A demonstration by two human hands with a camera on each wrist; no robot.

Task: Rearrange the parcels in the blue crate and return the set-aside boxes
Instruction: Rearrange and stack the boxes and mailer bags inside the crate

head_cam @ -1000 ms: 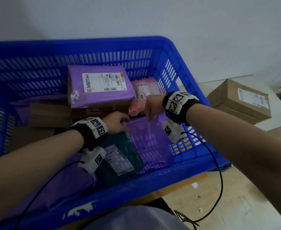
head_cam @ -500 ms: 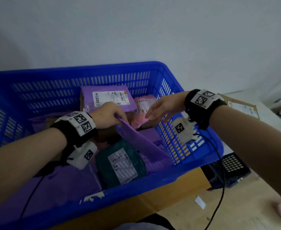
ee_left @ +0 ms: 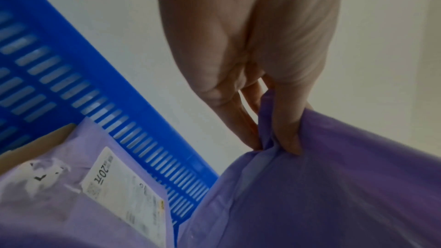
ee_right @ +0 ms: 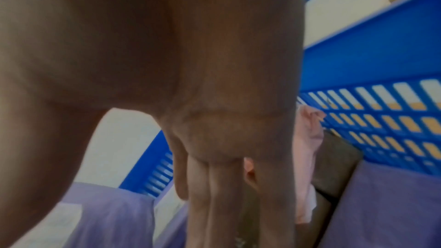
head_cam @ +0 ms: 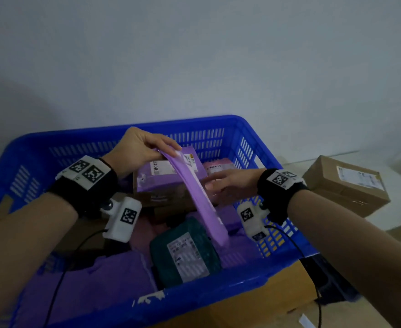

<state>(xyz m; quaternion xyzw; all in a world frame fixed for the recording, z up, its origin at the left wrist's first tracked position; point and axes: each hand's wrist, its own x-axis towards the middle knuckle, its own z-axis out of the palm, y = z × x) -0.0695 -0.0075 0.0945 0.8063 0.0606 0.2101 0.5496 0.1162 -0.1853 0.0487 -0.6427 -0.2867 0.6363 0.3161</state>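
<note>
A blue slatted crate holds several parcels. My left hand pinches the top edge of a flat purple mailer and holds it up on edge over the crate; the pinch shows in the left wrist view, fingers on the mailer. My right hand reaches in from the right with straight fingers beside the mailer's face, holding nothing; I cannot tell if it touches. A purple-wrapped box with a white label sits at the back, a pink parcel beside it, a dark green parcel in front.
A brown cardboard box with a label lies outside the crate on a white surface at the right. The crate rests on a larger cardboard box. Purple bags fill the crate's near left. A pale wall stands behind.
My left hand has lifted the purple mailer from lying flat in the crate to standing on edge. My right hand let go of it and now hovers open beside it.
</note>
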